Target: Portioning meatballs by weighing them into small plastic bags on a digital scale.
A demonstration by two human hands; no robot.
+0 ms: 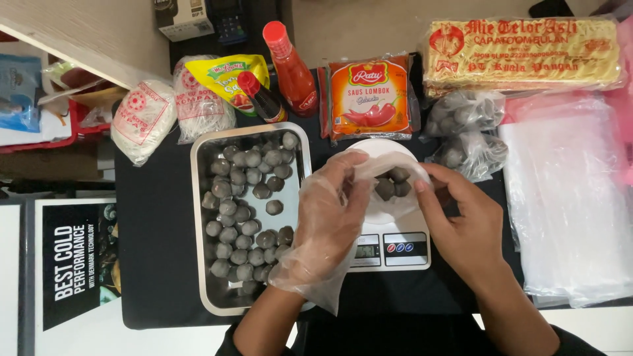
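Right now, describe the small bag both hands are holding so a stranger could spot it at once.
Find the metal tray of grey balls on the black mat; right of it stands a white scale. Over it, the gloved left hand and bare right hand hold a clear bag open, unlike the tied bags behind.

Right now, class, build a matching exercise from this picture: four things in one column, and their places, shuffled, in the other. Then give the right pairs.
Things:
1. metal tray
2. kitchen scale
3. red sauce bottle
4. stack of clear plastic bags

Places:
A. far right of the black mat
B. under the small bag being filled
C. left of the gloved hand, full of grey meatballs
D. lying at the back, between two sauce pouches

Pairs: 1-C, 2-B, 3-D, 4-A
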